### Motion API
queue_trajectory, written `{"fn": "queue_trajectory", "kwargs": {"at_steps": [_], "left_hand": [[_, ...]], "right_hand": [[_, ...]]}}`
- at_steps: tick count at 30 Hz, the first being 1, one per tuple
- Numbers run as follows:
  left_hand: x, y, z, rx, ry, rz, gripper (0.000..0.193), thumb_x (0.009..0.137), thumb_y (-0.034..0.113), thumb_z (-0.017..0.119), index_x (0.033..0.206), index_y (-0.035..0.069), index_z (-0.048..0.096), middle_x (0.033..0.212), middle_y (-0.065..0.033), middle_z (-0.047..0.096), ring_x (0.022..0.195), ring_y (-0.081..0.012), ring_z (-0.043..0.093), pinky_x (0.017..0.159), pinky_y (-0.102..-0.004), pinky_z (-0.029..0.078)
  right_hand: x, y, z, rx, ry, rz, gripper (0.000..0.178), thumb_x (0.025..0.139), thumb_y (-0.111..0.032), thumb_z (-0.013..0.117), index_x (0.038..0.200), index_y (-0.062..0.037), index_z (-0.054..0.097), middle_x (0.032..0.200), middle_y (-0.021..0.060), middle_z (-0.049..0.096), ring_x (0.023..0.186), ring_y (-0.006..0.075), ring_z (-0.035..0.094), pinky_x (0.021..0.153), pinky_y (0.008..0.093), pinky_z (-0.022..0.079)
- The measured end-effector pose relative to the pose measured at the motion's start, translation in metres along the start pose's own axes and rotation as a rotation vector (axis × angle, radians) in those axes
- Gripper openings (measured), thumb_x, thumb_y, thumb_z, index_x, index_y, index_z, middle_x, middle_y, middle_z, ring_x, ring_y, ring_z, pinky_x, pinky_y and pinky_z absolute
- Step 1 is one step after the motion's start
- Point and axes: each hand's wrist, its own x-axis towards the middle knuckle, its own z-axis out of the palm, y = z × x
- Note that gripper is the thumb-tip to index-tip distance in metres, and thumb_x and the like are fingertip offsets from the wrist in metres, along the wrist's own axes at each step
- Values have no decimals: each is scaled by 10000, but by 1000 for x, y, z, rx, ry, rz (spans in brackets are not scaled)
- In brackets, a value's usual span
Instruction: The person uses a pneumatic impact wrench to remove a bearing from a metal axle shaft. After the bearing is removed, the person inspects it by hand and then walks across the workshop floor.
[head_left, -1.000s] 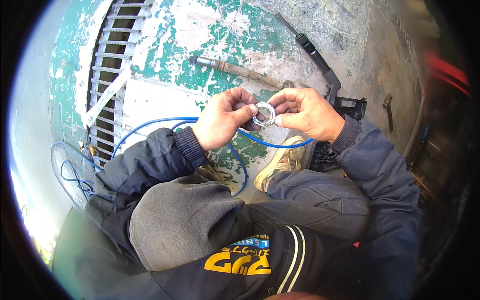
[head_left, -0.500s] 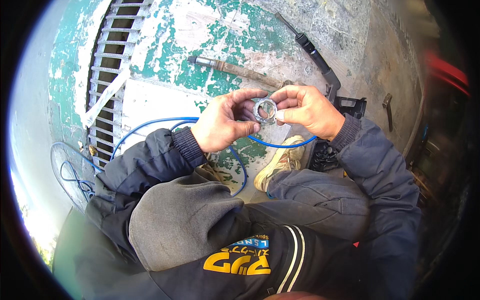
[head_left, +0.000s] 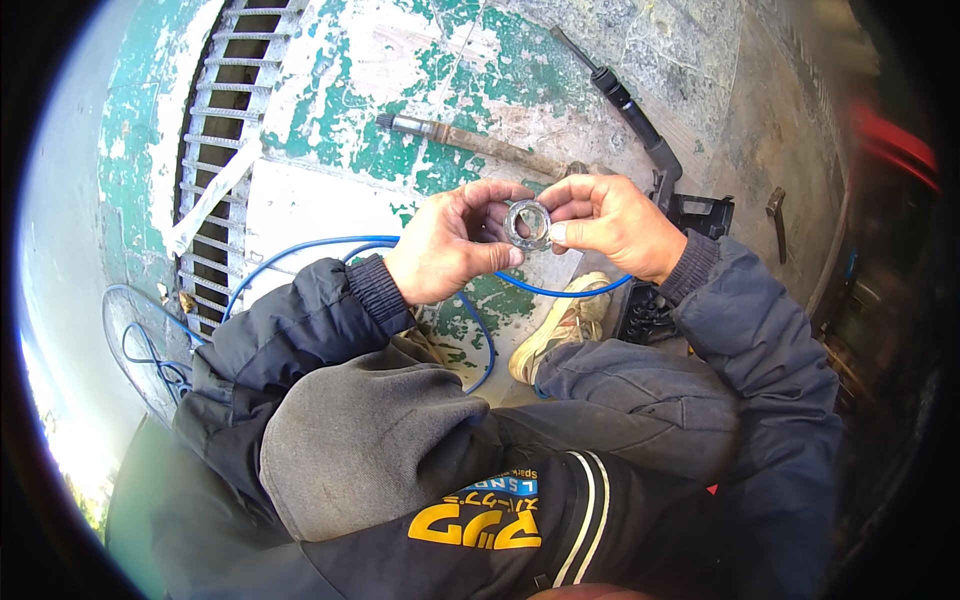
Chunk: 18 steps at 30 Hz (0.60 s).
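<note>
Between my two hands is a greasy metal ring, like a bearing (head_left: 514, 233), its open centre facing up toward me. My left hand (head_left: 445, 240) grips its left side, thumb at the lower edge and fingers behind it. From the right, my right hand (head_left: 622, 228) pinches the ring's edge between thumb and curled fingers. Beyond my hands lies a long metal shaft (head_left: 470, 140) with a splined end, on the floor. A blue hose (head_left: 552, 291) runs beneath my hands and loops off to the left.
A black tool with a long thin bit (head_left: 632, 112) lies at the far right, beside a black plastic case (head_left: 705, 215). Farther right is a hammer (head_left: 777, 222). A metal drain grate (head_left: 228, 115) crosses the worn green floor at left, with a white strip (head_left: 212, 200) over it. My shoe (head_left: 556, 330) is just below my hands.
The ring has tilted slightly, so its face and round opening show more fully. Both hands have barely moved and keep their hold.
</note>
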Motion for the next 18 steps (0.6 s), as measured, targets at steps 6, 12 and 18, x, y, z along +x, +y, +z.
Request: {"fn": "queue_trajectory", "kwargs": {"at_steps": [6, 12, 18], "left_hand": [[0, 2, 0, -85, -28, 14, 675, 864, -77, 814, 1455, 43, 511, 1298, -77, 673, 1164, -156, 658, 1007, -350, 571], [2, 5, 3, -127, 34, 39, 584, 819, -53, 803, 1322, 29, 517, 1256, -86, 668, 1113, -141, 655, 1017, -322, 555], [5, 0, -5, -73, -18, 25, 543, 815, -115, 753, 1253, 76, 494, 1322, -90, 634, 1164, -139, 620, 1021, -333, 542]], "right_hand": [[1, -1, 1, -32, 23, -5, 369, 966, -99, 745, 1292, 53, 662, 1101, 127, 747, 1000, 158, 707, 914, 315, 581], [-20, -31, -38, -40, 224, -129, 319, 995, -84, 685, 1293, 26, 661, 1100, 104, 744, 956, 158, 698, 924, 322, 561], [-73, -59, -78, -44, 426, -246, 376, 1026, -147, 653, 1356, 31, 626, 1144, 109, 724, 977, 171, 695, 935, 334, 560]]}}
